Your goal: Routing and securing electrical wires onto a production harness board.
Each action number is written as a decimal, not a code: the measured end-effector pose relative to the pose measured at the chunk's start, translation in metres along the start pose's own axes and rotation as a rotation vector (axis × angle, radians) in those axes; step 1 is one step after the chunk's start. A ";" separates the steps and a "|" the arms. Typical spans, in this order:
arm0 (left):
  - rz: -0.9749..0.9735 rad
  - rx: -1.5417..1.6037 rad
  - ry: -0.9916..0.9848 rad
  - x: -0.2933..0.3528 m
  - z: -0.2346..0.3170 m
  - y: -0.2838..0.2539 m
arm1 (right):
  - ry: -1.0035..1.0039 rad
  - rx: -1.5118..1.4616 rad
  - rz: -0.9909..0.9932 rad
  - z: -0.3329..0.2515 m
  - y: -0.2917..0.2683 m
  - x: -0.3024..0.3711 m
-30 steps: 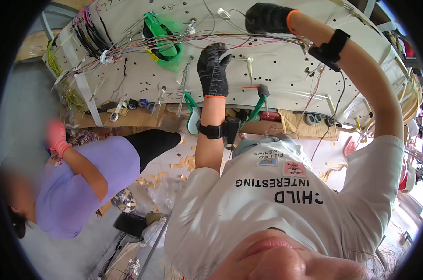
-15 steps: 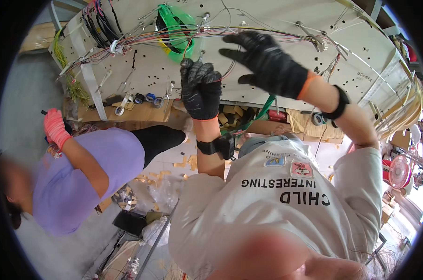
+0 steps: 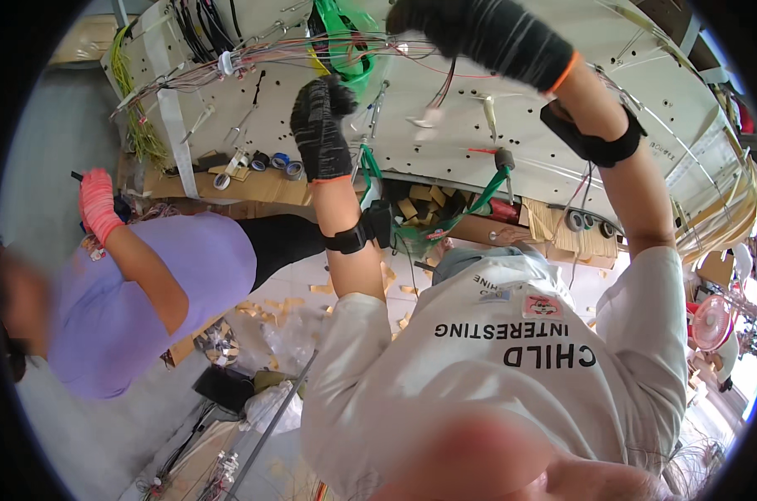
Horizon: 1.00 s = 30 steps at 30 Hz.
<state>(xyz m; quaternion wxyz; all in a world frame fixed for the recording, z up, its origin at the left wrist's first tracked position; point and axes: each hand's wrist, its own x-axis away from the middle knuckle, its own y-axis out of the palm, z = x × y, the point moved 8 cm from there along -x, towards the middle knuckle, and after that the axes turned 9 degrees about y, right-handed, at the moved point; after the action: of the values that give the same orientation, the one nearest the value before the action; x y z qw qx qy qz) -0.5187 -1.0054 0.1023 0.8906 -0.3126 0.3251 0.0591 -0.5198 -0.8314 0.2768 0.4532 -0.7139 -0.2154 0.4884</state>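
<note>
Both my hands wear black knit gloves with orange cuffs. My left hand (image 3: 322, 125) is closed in front of the beige board (image 3: 554, 129), below a green plastic bag (image 3: 351, 50); anything inside its fingers is hidden. My right hand (image 3: 487, 37) is higher, at the board's upper part, right of the bag. Its fingertips are smeared and partly dark, so their grip does not show. A bundle of thin coloured wires (image 3: 282, 52) runs across the board below it. Dark wires ending in a blurred pale piece (image 3: 429, 117) hang beneath my right hand.
Black cables (image 3: 199, 33) and yellow-green wires (image 3: 128, 92) hang at the board's left. Tape rolls (image 3: 278, 161) lie on a cardboard shelf below. At left, a co-worker in a purple shirt (image 3: 161, 275) has a pink-gloved hand (image 3: 100, 204). A pink fan (image 3: 713, 324) stands at right.
My right hand has moved up from the wire bundle, its spread fingers now drawn together or blurred. My left hand has shifted left and up, still closed. The view has shifted slightly.
</note>
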 end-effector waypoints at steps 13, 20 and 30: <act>0.301 -0.226 0.346 -0.088 0.020 -0.027 | -0.014 0.112 -0.468 -0.063 0.066 0.103; -0.805 -0.468 0.771 -0.130 -0.024 0.076 | 0.527 -0.277 -0.338 -0.030 0.080 0.102; -0.130 -0.234 0.309 -0.126 0.017 0.009 | 0.435 -0.380 -0.270 -0.011 0.097 0.147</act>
<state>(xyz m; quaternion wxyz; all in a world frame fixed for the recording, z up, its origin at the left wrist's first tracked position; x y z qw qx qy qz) -0.6109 -0.9757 0.1855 0.7896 -0.4397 0.4280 -0.0096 -0.4595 -0.7739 0.1207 0.4078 -0.8384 -0.2939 0.2107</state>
